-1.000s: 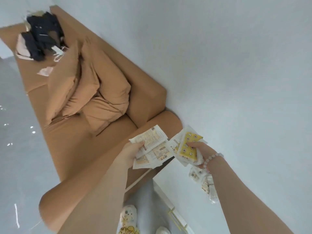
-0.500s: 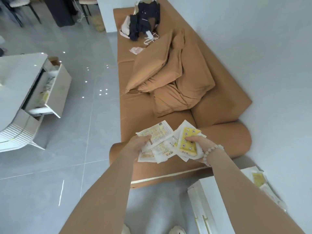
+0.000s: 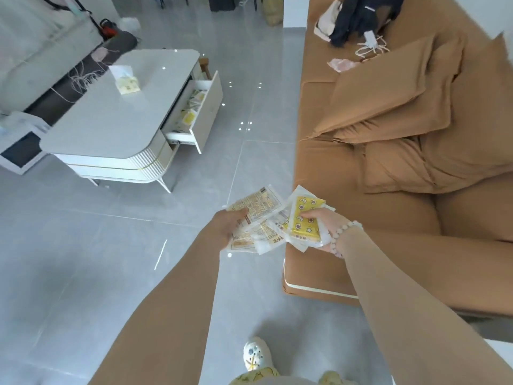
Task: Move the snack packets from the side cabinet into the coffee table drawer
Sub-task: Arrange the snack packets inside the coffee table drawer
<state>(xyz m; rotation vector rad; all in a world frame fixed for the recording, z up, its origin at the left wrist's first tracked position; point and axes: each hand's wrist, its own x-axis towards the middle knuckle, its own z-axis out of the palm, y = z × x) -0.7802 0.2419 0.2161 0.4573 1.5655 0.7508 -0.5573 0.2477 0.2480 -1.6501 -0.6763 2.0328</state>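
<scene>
A fan of snack packets is held in front of me over the floor. My left hand (image 3: pixel 229 225) grips the white printed packets (image 3: pixel 259 208) from the left. My right hand (image 3: pixel 326 227), with a bead bracelet at the wrist, holds the yellow packet (image 3: pixel 305 220) and others under it. The white coffee table (image 3: pixel 111 112) stands at the upper left. Its drawer (image 3: pixel 206 112) is pulled out toward the sofa, with several yellow and white packets lying inside. The side cabinet is not in view.
A tan sofa (image 3: pixel 361 218) with loose cushions (image 3: pixel 402 101) fills the right side, dark clothes and a bag at its far end. A tissue pack (image 3: pixel 126 80) sits on the table top. Grey tiled floor (image 3: pixel 83 259) lies between me and the table. My shoe (image 3: pixel 255 354) shows below.
The view has swung left from the wall and sofa corner to the room. The coffee table with its pulled-out drawer came into view. Both hands keep the same hold on the packets.
</scene>
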